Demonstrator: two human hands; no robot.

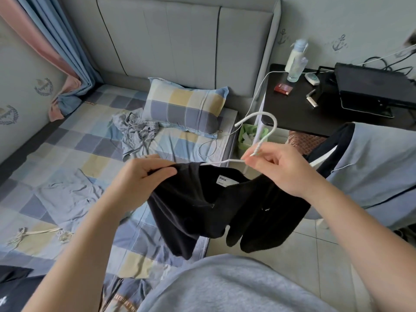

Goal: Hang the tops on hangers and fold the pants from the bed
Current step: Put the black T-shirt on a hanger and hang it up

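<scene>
Black top (198, 206) hung in mid-air over the near edge of the checked bed (33, 165), held up between both hands and not resting on anything. Behind it on the sheet lay a flattened pale blue garment (67, 199) and, nearer the pillow (184, 106), a crumpled grey pair of pants (135, 131), both untouched.

The white hanger (273, 122) stood above the top's neck, hook upward, one thin arm running towards the left hand (144, 174). That hand's fingers and thumb were clamped on a bunched fold of the black cloth at the shoulder. The right hand (283, 167) pinched the hanger at the base of its hook, fingers curled close together. A small white label (226, 180) showed inside the collar.

The top looked light, soft and quite limp — it would sag and probably slip along so thin a hanger, so the collar edge and shoulder seams seemed the best places to hold.

Hidden: the hanger's other arm, lost under the right hand and cloth. Whether either arm sat inside the neck opening could not be told, and the sleeves were only a dark bunch.
</scene>
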